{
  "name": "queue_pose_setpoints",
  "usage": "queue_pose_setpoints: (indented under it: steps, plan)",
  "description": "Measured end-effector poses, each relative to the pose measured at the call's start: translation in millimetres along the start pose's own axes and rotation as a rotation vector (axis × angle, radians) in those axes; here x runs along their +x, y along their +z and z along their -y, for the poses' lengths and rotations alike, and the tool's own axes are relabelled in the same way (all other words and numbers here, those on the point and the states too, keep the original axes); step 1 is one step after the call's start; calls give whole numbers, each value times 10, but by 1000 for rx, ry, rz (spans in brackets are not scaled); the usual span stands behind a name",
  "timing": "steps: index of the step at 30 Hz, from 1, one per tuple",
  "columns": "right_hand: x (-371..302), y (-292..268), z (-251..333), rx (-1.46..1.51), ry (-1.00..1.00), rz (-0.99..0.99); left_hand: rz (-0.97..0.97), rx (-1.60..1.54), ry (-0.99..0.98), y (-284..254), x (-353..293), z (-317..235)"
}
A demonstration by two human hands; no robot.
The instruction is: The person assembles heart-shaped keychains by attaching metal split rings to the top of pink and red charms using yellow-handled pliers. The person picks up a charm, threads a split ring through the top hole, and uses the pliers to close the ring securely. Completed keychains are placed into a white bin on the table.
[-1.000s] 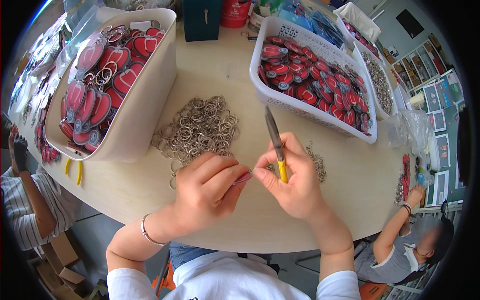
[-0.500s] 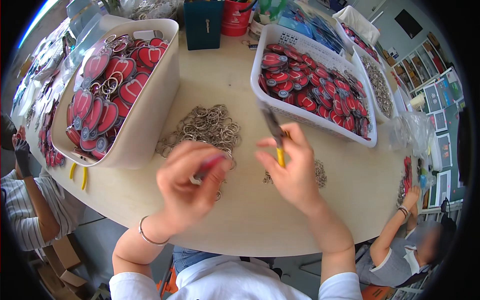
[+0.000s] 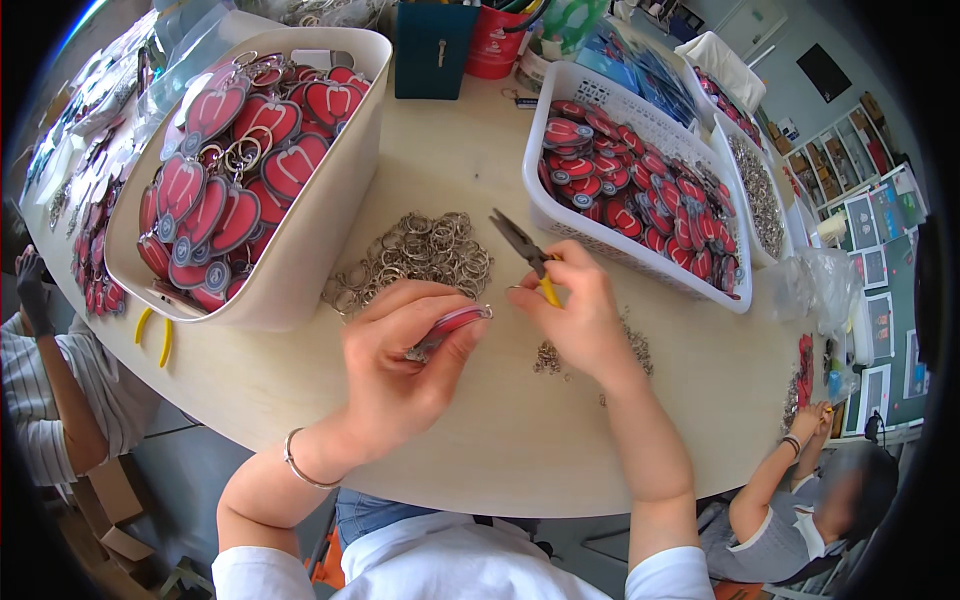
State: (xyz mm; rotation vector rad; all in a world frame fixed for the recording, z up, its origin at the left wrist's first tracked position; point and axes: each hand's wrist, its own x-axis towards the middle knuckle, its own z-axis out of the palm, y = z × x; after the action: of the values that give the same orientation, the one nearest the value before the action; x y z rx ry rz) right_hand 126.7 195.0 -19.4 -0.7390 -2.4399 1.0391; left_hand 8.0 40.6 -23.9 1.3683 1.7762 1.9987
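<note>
My left hand (image 3: 395, 350) is pinching a red tag (image 3: 455, 322), its metal end (image 3: 487, 312) pointing toward my right hand (image 3: 580, 310), which is gripping yellow-handled pliers (image 3: 541, 262). A pile of rings (image 3: 430, 250) is lying just beyond my left hand; a white basket (image 3: 542, 211) is standing beyond my right.

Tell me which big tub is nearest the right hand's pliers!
The white perforated basket, just right of the pliers; the cream tub is farther, at left.
</note>
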Motion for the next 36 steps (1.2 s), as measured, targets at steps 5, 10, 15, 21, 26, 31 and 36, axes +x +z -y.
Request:
queue_pose_setpoints:
  steps: [5, 10, 15, 21, 26, 31, 36]
  plan:
    - [-171, -293, 287, 187, -50, -7, 157, -49, -86, 41, -60, -55]
    - [-305, -413, 576, 295, -94, -12, 159, -64, 89, 80, -108, -48]
    - [-416, -429, 739, 288, -150, -34, 158, -74, 184, 81, -131, -74]
    - [-439, -439, 861, 300, -186, -44, 110, -121, 250, 108, -129, -75]
    - [-433, -414, 894, 318, -192, -53, 151, -102, 259, 55, -135, -108]
    - [-435, -437, 936, 284, -207, -34, 123, -113, 269, 62, -122, -115]
    - [-449, -446, 953, 271, -197, -27, 93, -128, 283, 68, -116, -105]
